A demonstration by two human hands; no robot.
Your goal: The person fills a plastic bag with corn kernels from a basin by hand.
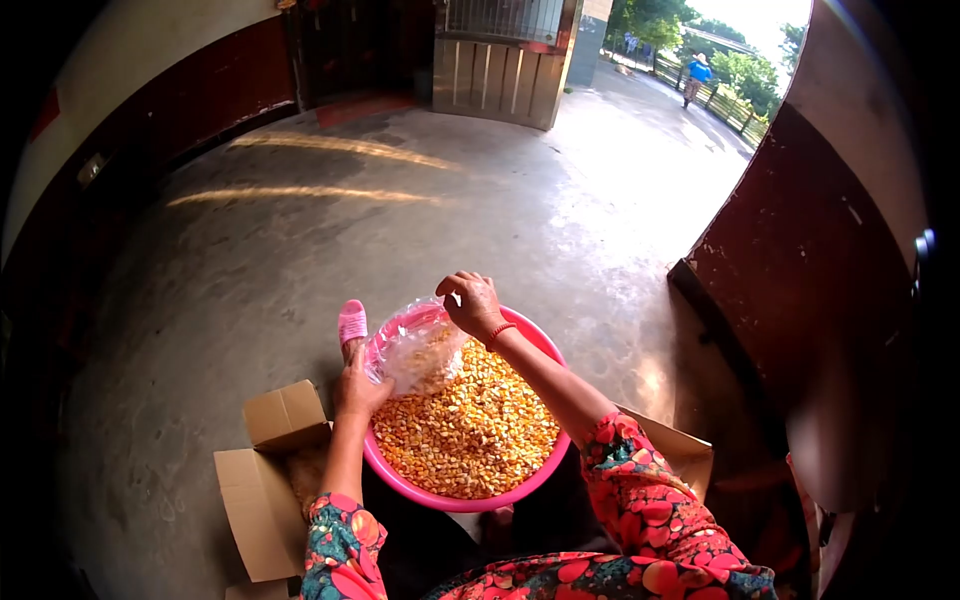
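Clear plastic bag [418, 362] is held over the far left part of the pink basin [459, 502], which is loaded with corn [480, 430]. Its side is gripped by the left hand [362, 388]; the right hand [474, 304] is curled at its top edge, can't be told if plastic's pinched. Basin's kinda hemmed in by an open cardboard box [255, 505], another box [672, 442] and a pink slipper [352, 322].

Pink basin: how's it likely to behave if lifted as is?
Probably heavy: corn kernels fill much of the pink basin. The load looks loose, so tilting would likely make it slide and perhaps spill over the rim. That rim looks smooth, so it may be a bit slippery.
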